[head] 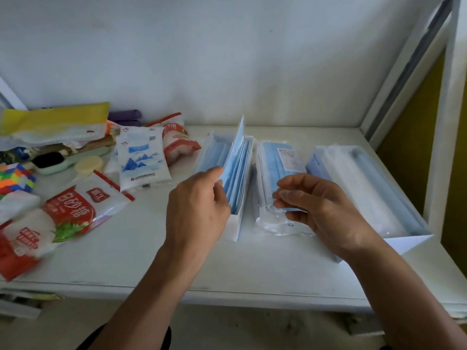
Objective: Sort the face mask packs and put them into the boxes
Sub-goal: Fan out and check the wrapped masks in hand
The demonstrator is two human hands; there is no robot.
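Note:
A white open box [238, 224] stands on the shelf with several blue mask packs [237, 170] upright in it, one sticking up higher. My left hand [199, 205] grips the near packs in that box, fingers curled around their edge. To the right lies a clear plastic bundle of blue masks [275, 162]. My right hand [318, 208] pinches the near end of that bundle. A second white box [409, 242] at the far right holds pale wrapped packs [364, 185].
The left part of the white shelf [141, 256] is cluttered: red and white snack bags [68, 210], a white tissue pack [141, 160], a coloured cube [16, 179], a yellow pouch [55, 120]. A white wall stands behind, a shelf post [444, 122] at right.

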